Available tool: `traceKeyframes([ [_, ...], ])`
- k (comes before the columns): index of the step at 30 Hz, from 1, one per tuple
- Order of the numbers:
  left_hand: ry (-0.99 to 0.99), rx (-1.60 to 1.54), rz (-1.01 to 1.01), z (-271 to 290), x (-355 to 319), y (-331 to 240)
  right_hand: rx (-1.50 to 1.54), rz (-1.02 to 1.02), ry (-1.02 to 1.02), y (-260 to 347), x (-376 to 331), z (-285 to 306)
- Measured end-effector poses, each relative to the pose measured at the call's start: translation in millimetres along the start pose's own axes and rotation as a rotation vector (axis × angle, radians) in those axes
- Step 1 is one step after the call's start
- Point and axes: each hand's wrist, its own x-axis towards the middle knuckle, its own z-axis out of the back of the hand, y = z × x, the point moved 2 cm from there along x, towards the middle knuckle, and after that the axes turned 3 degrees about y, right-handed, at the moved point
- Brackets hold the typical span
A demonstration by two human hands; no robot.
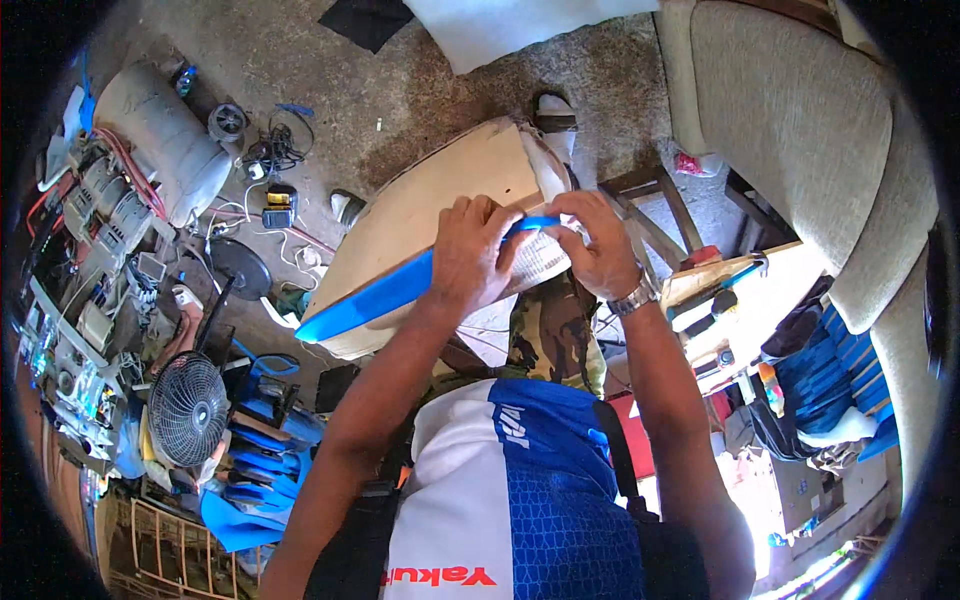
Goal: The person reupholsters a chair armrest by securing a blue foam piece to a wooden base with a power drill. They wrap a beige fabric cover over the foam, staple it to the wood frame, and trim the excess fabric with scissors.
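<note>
A large tan board point(420, 205) with a curved outline lies across my lap, with pale padding showing along its right end. Along its near edge runs a smooth blue strip of material point(375, 297), wide at the left and narrow between my hands. My left hand point(472, 245) is closed on the strip, its fingers bent over the board's edge. Close by on the right, my right hand point(600, 245) pinches the strip's other end between thumb and fingers. Below the strip, light printed sheeting point(543, 258) hangs beneath the board.
A grey sofa point(800, 110) curves along the right side. A wooden stool frame point(655, 215) stands before it, beside a bright worktable point(760, 290). To the left are a black fan point(188, 408), a grey cylindrical tank point(165, 140), a yellow-black battery tool point(279, 207) and loose cables.
</note>
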Motion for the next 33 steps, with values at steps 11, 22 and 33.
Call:
traceKeyframes([
  [11, -0.218, -0.166, -0.034, -20.4, 19.4, 13.4, 0.188, -0.266, -0.046, -33.1, 22.3, -12.8],
  [22, -0.126, 0.057, 0.181, 20.5, -73.2, 57.8, -0.561, 0.128, 0.128, 49.1, 47.5, -34.7],
  [33, -0.054, -0.055, 0.378, 66.2, -162.2, 77.6, -0.696, 0.279, 0.508, 101.3, 26.0, -137.8],
])
